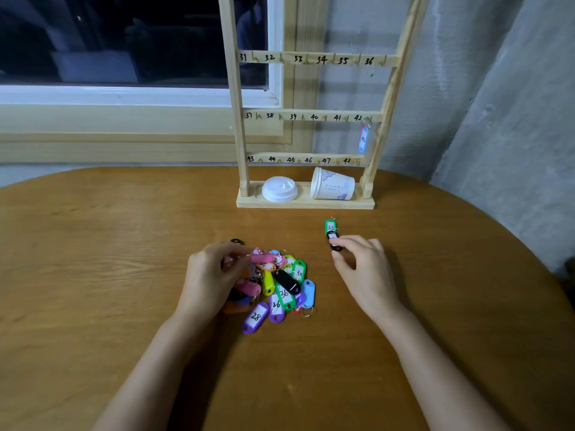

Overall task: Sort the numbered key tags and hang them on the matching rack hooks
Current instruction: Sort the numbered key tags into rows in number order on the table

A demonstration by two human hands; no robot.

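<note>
A pile of coloured numbered key tags [280, 290] lies on the round wooden table [109, 259]. My left hand [211, 275] rests on the pile's left side, fingers pinching a pink tag [263, 258]. My right hand [361, 265] is to the right of the pile, its fingertips touching a black tag [333, 239] that lies just below a green tag marked 33 [330, 227]. The wooden rack [311, 116] stands at the back with hooks numbered 31 to 48. One red tag [363, 139] hangs on hook 42.
A white cup lid [279, 189] and a paper cup [333, 185] lying on its side sit on the rack's base. A window sill runs behind on the left, a grey wall on the right. The table's edge curves away at right.
</note>
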